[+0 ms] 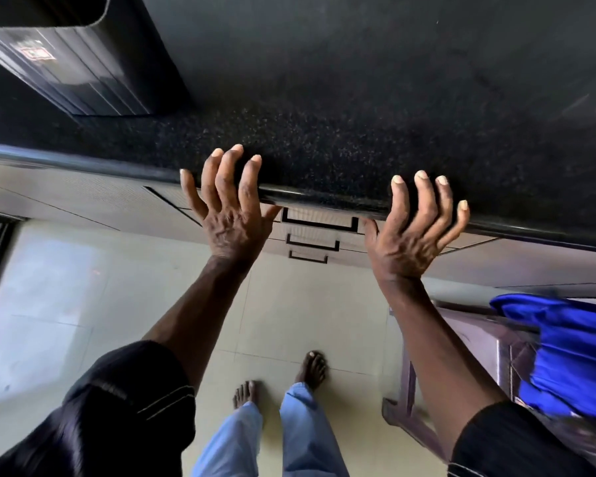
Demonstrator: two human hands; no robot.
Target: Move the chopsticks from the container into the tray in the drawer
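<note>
My left hand (233,204) and my right hand (417,222) are both raised in front of the rounded edge of a black speckled countertop (324,142), fingers spread, holding nothing. Between and below them is a stack of three shut drawers; the top drawer (319,220) has a dark bracket handle, with two more drawer fronts underneath. No chopsticks, container or tray is visible in this view.
A dark ribbed appliance (80,70) stands on the counter at the far left. A brown plastic chair (468,356) draped with blue cloth (572,356) stands close on my right. My bare feet (310,370) are on the pale tiled floor (66,304).
</note>
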